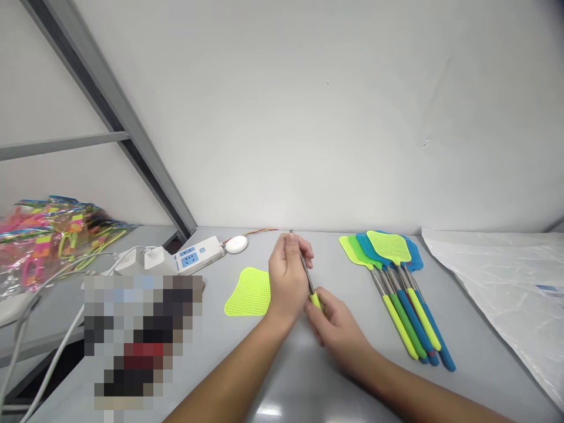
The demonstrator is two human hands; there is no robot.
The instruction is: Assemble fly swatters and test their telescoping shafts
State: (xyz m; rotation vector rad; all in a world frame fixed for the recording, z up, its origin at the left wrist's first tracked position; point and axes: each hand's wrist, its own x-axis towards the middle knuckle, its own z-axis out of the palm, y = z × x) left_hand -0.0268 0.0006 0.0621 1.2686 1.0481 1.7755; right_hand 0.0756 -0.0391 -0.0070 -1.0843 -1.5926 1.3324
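Note:
My left hand (288,276) is closed around the metal rod of a fly swatter handle (307,273), close to its upper end, which pokes out above the fingers. Lower down, my right hand (332,323) grips the yellow-green sleeve of the same handle, tilted up and to the left. Beside my left wrist a yellow-green mesh swatter head (249,294) lies on the table, its right side hidden behind that hand. To the right, several fly swatters (394,288) in yellow-green, green and blue lie in an overlapping pile, mesh ends toward the wall.
A white power strip (200,255) with plugs and cables stands at the left, near a round white device (237,244). Packaged colourful items (57,235) lie on a far-left surface. A blurred-out object (145,335) rests at front left. Clear plastic sheeting (497,276) covers the right side.

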